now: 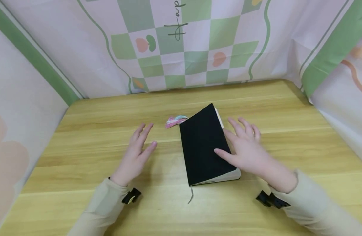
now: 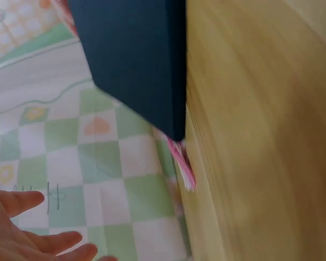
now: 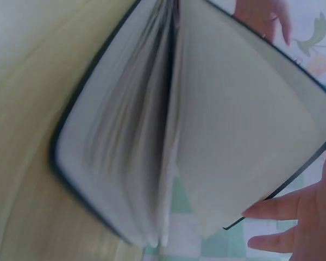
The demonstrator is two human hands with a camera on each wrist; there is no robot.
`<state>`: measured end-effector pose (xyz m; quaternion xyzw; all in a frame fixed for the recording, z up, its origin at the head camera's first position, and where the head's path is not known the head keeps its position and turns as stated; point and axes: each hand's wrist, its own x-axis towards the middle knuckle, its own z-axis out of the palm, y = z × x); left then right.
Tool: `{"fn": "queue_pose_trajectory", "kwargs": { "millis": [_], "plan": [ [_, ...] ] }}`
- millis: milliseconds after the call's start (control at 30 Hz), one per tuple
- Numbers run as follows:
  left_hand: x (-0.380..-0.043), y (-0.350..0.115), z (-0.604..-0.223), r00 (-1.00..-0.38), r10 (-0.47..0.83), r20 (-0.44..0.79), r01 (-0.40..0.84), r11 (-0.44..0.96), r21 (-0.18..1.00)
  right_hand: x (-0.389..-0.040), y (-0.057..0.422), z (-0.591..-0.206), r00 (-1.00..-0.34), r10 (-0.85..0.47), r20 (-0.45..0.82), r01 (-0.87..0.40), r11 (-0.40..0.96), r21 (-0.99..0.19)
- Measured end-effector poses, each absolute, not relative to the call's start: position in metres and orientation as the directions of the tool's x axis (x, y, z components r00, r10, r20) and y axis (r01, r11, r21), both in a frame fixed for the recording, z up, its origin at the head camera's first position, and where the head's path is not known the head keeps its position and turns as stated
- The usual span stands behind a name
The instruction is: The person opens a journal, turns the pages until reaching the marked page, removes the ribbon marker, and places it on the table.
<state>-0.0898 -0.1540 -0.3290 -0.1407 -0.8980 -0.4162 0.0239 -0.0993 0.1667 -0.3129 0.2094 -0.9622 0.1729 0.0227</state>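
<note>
A black-covered notebook (image 1: 202,144) lies on the wooden table, its front cover tilted up off the pages. Pale pages (image 3: 146,125) fan out under the raised cover in the right wrist view. At the cover's right edge is my right hand (image 1: 247,150), fingers spread; its thumb overlaps the cover in the head view and fingertips are right at the edge. My left hand (image 1: 133,159) hovers to the left of the notebook, fingers apart, holding nothing. A pink and white tassel (image 1: 174,122) sticks out by the notebook's far left side.
A thin grey ribbon (image 1: 191,195) trails from the notebook's near end. Behind the table (image 1: 89,144) hangs a green-and-white checked curtain (image 1: 195,62), with more printed cloth on both sides. Black straps (image 1: 132,196) sit around both wrists.
</note>
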Motion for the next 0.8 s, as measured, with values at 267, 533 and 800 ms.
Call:
{"fn": "queue_pose_trajectory", "kwargs": {
  "millis": [267, 533, 800],
  "plan": [
    [-0.094, -0.143, -0.326, -0.959, 0.282, 0.020, 0.106, 0.294, 0.950, -0.079, 0.137, -0.310, -0.833, -0.539, 0.123, -0.517, 0.681, -0.519],
    [-0.095, -0.133, -0.320, -0.943, 0.334, 0.010, 0.021, 0.028, 0.999, -0.066, 0.096, -0.328, -0.727, -0.663, 0.179, -0.668, 0.622, -0.408],
    [-0.092, -0.140, -0.321, -0.971, 0.234, -0.054, -0.029, 0.108, 0.994, -0.059, 0.082, -0.333, -0.706, -0.702, 0.087, -0.696, 0.667, -0.265]
  ]
}}
